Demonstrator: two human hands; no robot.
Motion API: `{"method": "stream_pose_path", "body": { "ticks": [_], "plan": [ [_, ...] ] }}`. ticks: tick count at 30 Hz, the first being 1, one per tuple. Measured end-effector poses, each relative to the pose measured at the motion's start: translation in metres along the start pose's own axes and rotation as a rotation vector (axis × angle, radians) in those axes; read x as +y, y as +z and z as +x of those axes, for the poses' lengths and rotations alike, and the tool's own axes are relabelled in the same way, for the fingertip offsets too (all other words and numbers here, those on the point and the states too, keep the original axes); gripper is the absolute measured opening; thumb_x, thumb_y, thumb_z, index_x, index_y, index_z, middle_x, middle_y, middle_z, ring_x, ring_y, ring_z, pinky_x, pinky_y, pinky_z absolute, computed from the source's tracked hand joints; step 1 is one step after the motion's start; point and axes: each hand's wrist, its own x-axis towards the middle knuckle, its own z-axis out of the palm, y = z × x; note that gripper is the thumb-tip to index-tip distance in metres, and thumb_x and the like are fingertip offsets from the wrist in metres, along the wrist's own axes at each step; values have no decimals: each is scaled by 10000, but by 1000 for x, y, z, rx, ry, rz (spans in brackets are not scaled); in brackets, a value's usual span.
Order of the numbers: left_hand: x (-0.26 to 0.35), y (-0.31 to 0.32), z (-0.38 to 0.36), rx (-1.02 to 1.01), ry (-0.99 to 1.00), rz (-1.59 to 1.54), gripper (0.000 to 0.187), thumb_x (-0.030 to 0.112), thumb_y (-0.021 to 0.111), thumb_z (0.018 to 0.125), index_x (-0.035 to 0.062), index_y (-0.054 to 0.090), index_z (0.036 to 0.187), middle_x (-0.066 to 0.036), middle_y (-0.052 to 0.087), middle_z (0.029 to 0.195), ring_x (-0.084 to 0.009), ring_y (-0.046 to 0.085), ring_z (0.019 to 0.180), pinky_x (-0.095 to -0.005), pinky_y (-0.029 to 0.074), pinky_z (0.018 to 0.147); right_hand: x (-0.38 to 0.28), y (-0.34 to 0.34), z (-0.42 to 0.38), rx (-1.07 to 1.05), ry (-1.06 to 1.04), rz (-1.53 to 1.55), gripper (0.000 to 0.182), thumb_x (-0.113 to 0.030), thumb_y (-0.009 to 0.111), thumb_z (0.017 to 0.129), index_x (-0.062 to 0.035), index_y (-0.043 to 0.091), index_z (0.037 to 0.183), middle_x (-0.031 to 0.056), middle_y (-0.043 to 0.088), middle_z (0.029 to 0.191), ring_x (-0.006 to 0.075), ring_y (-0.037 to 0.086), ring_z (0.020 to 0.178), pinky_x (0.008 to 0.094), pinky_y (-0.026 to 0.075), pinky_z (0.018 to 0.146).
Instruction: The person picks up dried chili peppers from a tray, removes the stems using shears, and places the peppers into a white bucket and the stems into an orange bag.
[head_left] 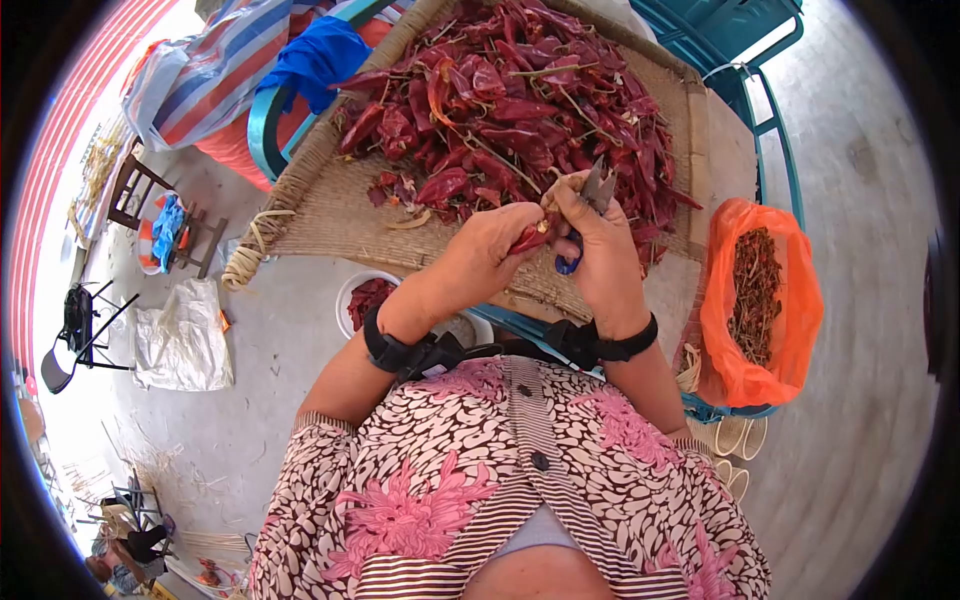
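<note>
My left hand [480,245] is closed around a dried red chili pepper [530,238], its pale stem end turned toward my right hand. In my right hand [608,258] is a pair of scissors [599,188], with the metal blades pointing up and away and a blue handle loop showing below the palm. The right thumb and fingers meet close to the pepper's stem end. Both hands are over the near side of a woven tray [330,222]. A large heap of dried red chilies [520,110] covers much of that tray, just beyond my fingers.
An orange plastic bag [800,300] of dry stems [756,290] stands at the right. Below the tray's near edge, a white bucket [345,300] holds red pieces. Teal chair frames [765,125] flank the tray. A white sack [185,340] and a small chair [140,190] are at left.
</note>
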Motion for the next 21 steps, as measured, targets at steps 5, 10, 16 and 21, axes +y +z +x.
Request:
{"method": "stream_pose_path", "body": {
  "ticks": [5, 10, 16, 21],
  "plan": [
    [0, -7, -2, -67, 69, 3, 395, -98, 612, 649, 9, 489, 1009, -185, 531, 931, -430, 529, 844, -399, 465, 702, 2, -1, -3, -5, 153, 234, 71, -138, 652, 908, -105, 609, 954, -25, 601, 824, 50, 476, 671, 184, 337, 485],
    [6, -7, -6, -57, -45, -28, 271, -6, 623, 821, 14, 514, 1069, -136, 534, 848, -321, 554, 763, -372, 465, 668, 2, 1, -8, -23, 163, 211, 64, -145, 636, 920, -101, 611, 960, -1, 632, 854, 44, 476, 636, 179, 328, 467],
    [20, 1, -12, 1, -518, -458, 168, 164, 557, 971, 23, 546, 1061, -51, 557, 810, -108, 497, 723, -300, 440, 630, -6, 6, -12, -84, -29, -115, 80, -162, 596, 949, -90, 599, 985, 17, 658, 889, 28, 414, 501, 182, 309, 446],
    [15, 13, -15, 98, -549, -427, 176, 180, 533, 983, 35, 557, 1078, 15, 546, 778, -53, 447, 701, -244, 402, 607, 2, 6, -12, -47, 74, 140, 90, -159, 570, 963, -76, 591, 994, 24, 651, 877, 25, 400, 478, 182, 300, 435]
  ]
}}
